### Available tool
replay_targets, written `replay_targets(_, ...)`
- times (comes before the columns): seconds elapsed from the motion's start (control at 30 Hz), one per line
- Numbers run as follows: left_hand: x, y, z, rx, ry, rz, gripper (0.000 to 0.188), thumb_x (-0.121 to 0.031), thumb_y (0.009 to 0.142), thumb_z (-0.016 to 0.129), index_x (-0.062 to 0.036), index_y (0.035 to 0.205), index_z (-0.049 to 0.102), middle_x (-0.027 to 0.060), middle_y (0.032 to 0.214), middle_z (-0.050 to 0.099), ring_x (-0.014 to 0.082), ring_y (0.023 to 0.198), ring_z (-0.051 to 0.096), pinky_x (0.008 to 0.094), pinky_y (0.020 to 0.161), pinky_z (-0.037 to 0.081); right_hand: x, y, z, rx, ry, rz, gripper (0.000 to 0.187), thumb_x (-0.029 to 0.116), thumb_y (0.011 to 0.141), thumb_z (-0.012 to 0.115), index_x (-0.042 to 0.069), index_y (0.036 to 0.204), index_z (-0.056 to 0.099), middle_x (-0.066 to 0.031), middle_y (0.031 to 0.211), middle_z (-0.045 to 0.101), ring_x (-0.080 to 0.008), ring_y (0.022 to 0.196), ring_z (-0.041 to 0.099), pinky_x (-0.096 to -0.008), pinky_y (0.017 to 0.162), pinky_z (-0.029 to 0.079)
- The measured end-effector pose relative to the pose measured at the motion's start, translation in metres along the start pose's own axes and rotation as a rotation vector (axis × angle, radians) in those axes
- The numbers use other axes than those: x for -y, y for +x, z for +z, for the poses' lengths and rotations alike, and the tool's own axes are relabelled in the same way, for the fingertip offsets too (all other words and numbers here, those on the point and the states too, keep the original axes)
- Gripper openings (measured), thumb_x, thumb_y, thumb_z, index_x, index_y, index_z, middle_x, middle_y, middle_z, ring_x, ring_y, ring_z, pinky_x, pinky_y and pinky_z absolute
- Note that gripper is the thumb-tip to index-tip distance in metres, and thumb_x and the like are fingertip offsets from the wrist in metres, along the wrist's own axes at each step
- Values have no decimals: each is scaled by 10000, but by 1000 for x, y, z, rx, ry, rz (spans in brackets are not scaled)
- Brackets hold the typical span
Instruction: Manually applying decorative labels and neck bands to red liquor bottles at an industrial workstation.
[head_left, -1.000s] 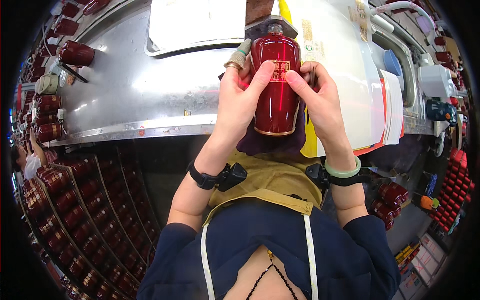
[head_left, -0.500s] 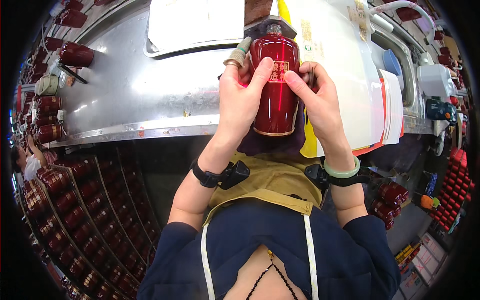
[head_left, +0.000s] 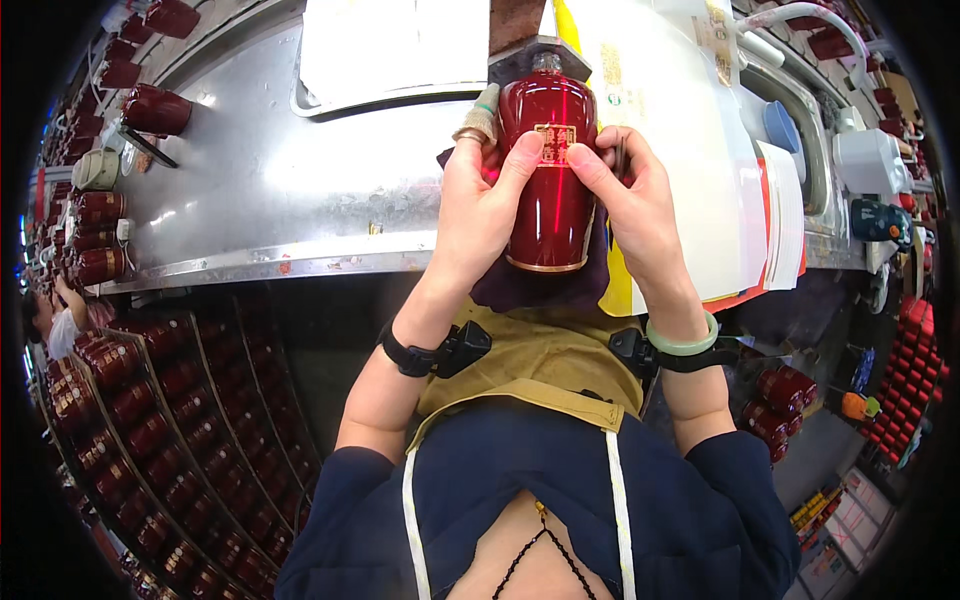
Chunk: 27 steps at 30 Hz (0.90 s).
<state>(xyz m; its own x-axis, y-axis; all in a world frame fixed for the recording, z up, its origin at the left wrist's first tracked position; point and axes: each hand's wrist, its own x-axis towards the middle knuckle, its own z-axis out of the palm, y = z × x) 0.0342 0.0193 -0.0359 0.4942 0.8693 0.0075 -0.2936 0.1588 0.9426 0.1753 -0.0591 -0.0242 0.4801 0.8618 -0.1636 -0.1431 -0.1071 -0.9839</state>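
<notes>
A glossy dark red bottle (head_left: 550, 215) with a clear neck lies between my hands, its neck pointing away from me. A small gold-framed label sits on its upper side, and a red light line runs along it. My left hand (head_left: 482, 185) grips the left side, thumb at the label's left edge and a fabric finger cot (head_left: 480, 118) on one finger. My right hand (head_left: 632, 180) holds the right side, thumb tip at the label's right edge; a thin dark item, too small to name, shows by its bent fingers. Under the bottle is a dark purple cloth (head_left: 545, 292).
A metal bench (head_left: 270, 190) stretches left, with a white sheet on a tray (head_left: 395, 50). Plastic-covered sheets (head_left: 690, 200) lie at right, beside a sink (head_left: 815, 150). Racks of red bottles (head_left: 170, 420) stand lower left. A metal bracket (head_left: 520, 60) meets the bottle's neck end. Another person (head_left: 60, 315) is far left.
My left fingers have shifted slightly, and the finger cot sits lower against the bottle. Both thumbs stay at the label, with the left one moved a little down.
</notes>
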Motion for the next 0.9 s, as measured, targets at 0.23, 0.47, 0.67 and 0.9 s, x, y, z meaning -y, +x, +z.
replay_targets(0.23,1,0,-6,-12,-43,-50,594,-327,1114,435,80,1533,326,155,1384,571,159,1209,584,308,1052,469,15,7,-10,82,-62,-102,254,196,998,674,1,1142,598,12,895,562,-84,843,533,-249,780,465)
replay_targets(0.47,-7,-1,-9,-44,-61,-13,699,-457,1115,317,130,1494,335,273,1516,432,309,1434,428,406,1210,323,80,19,4,492,-830,-865,375,-12,893,628,34,1265,632,-154,954,638,-346,948,612,-410,876,514)
replay_targets(0.67,-7,-1,-14,-103,-60,-39,727,-482,1108,318,114,1524,295,286,1557,383,346,1458,394,433,1218,308,98,65,12,131,-1167,-1007,223,6,849,652,45,1068,639,-154,848,654,-339,878,662,-408,777,529)
replay_targets(0.9,-9,-2,-23,-75,48,-58,837,-596,1077,253,105,1534,268,298,1543,390,351,1457,398,440,1227,303,83,59,-12,192,-797,-884,191,28,847,700,35,1037,716,-113,937,734,-286,861,678,-374,780,535)
